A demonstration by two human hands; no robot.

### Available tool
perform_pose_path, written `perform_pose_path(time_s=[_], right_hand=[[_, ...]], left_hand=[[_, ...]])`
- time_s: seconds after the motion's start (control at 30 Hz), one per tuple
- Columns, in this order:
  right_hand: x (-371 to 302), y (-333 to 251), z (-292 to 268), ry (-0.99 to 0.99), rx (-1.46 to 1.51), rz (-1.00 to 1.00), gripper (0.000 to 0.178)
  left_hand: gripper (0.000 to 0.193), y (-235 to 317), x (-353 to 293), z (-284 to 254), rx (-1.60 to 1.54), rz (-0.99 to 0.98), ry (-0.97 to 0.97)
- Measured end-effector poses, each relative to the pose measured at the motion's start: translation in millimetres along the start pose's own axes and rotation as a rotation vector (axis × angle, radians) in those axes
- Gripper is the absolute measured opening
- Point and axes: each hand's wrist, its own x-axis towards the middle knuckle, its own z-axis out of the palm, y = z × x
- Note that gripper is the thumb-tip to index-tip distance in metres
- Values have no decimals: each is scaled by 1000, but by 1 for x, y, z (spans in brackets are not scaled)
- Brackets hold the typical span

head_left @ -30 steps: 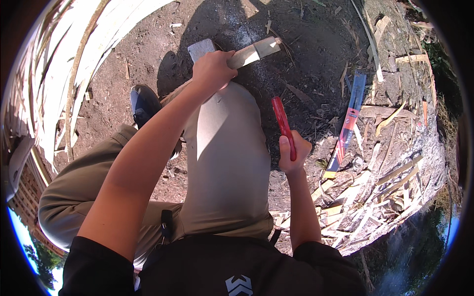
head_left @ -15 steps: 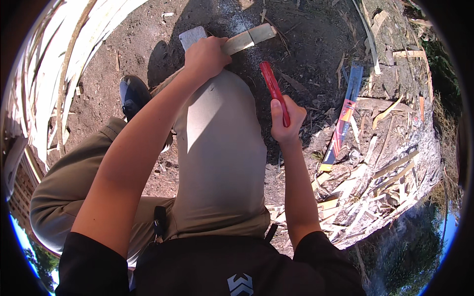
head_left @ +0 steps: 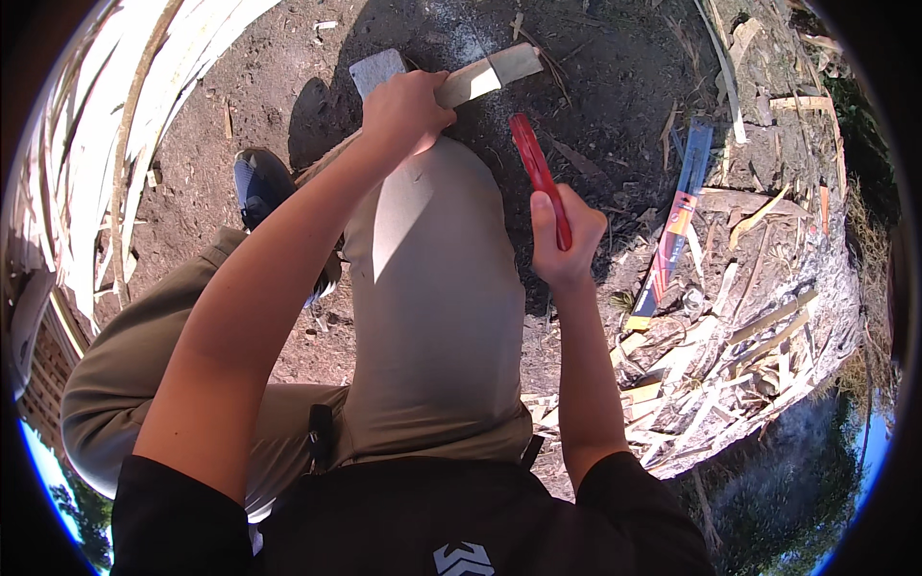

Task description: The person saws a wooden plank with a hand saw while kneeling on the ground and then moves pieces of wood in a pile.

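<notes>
By the knee (head_left: 442, 178), left fingers (head_left: 429, 82) partly hide the gripped wood (head_left: 473, 83); right fingers (head_left: 584, 206) clasp a red handle (head_left: 531, 154).

Red handle (head_left: 534, 158); pale tan wood piece (head_left: 475, 83); khaki trousers (head_left: 437, 326); black shirt (head_left: 384, 514); blue, red, yellow packet (head_left: 675, 226).

Wood piece (head_left: 517, 64) gripped by left hand (head_left: 408, 110) beyond knee; far end left exposed, crossed by thin dark line. Red handle (head_left: 535, 158) clasped in right hand (head_left: 567, 230), thumb laid along it, tip pointed toward wood piece. Grey block (head_left: 377, 71) seen just beside left hand. Flat blue-and-orange package (head_left: 675, 230) laid on dirt at right; wood scraps (head_left: 730, 355) scattered near it. Pale strips (head_left: 86, 144) heaped at far left.
</notes>
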Motion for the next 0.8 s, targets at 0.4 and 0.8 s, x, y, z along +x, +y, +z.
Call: perform_pose_path(time_s=[0.4,0.8], right_hand=[[-97,-32,-65,-34,-103,37,33],[1,7,15,57,42,-19,26]], left_hand=[[59,-6,-2,-1,-50,-6,14],[60,-8,1,-1,-75,11,-9]])
